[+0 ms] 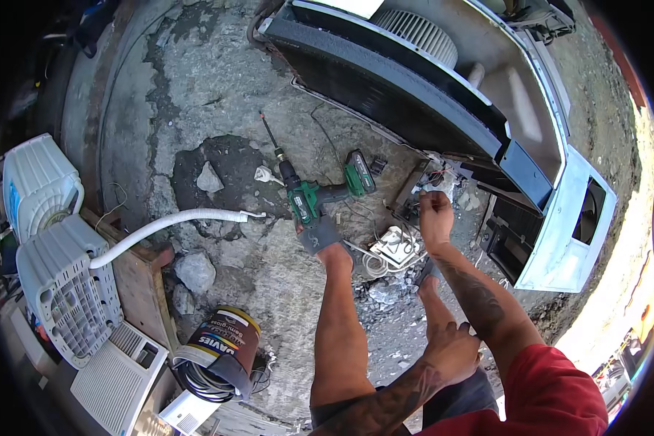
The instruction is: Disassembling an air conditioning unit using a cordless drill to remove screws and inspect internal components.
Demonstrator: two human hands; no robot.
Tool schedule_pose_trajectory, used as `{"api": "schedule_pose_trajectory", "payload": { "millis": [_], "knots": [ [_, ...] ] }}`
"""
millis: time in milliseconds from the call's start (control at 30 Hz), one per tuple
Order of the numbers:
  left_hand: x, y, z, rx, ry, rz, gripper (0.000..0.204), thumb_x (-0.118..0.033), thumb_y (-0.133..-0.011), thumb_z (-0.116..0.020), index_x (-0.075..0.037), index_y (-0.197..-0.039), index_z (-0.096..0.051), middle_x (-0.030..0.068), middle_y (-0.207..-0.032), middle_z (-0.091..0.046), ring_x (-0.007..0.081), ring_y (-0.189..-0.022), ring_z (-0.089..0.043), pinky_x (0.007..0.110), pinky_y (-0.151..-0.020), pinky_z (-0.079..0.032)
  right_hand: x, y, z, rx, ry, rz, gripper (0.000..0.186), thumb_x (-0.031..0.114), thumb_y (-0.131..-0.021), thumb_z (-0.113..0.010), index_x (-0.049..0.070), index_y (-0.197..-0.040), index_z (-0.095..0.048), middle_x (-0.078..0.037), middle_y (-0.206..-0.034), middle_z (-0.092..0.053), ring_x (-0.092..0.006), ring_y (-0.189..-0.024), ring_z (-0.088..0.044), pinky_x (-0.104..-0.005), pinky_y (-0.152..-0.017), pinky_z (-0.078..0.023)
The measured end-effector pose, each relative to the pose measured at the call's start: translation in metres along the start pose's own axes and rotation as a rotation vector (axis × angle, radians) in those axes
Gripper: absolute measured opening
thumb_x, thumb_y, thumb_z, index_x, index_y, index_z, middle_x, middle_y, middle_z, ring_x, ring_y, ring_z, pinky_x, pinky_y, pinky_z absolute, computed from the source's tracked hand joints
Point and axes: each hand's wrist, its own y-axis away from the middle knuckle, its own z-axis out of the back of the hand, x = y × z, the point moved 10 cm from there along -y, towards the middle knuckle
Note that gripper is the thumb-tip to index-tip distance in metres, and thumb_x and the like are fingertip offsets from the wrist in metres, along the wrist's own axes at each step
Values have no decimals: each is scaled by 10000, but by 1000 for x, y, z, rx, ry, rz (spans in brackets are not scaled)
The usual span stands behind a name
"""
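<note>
My right hand (436,221) is raised beside an opened control box (412,185) with exposed wires (436,176). Its fingers are pinched together; whatever may be between them is too small to make out. Lower down, my left hand (454,356) is curled closed over my right leg, near my right forearm, its inner side hidden. A green and black cordless drill (305,198) with a long bit lies on the ground, its battery (358,173) toward the control box. My left foot rests against the drill. A white plastic device with a coiled cord (396,247) lies below the control box.
An opened air conditioner (414,94) with a blower wheel (418,35) stands at the far right. At left are white plastic stools (65,283), a wrapped white pipe (171,219), a vented panel (116,374) and a paint bucket (225,334) with coiled tubing. Rocks (195,271) lie on broken concrete.
</note>
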Motion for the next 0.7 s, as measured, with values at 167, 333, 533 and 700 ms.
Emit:
{"api": "schedule_pose_trajectory", "payload": {
  "millis": [167,333,533,700],
  "knots": [
    [19,-20,34,-171,41,118,291,-251,-888,-563,8,-1020,-584,195,-1016,-602,351,-908,-618,476,-772,-476,-82,-95,50,-188,-73,-287,455,330,-719,-731,-15,-1000,-632,-104,-1051,-651,-215,-918,-588,-344,-834,-445],
    [46,-18,62,-275,142,216,338,-265,-906,-562,26,-1078,-571,207,-1035,-603,359,-948,-615,469,-822,-475,-97,-115,14,-183,-536,-344,334,186,-711,-712,29,-998,-650,-44,-895,-626,-183,-786,-546,-321,-697,-411],
    [132,12,79,-493,685,267,315,-152,-939,-596,30,-1193,-561,121,-1075,-631,168,-936,-608,276,-810,-485,-95,-112,12,-18,-594,-342,218,143,-727,-672,38,-916,-651,-42,-822,-628,-158,-716,-539,-314,-617,-396],
    [181,-73,114,-605,697,229,276,-115,-956,-574,45,-1181,-585,74,-1050,-660,107,-962,-602,239,-848,-473,-115,-99,8,235,-856,-575,155,229,-785,-578,103,-869,-612,-30,-808,-630,-150,-757,-571,-347,-681,-403]
  ]
}}
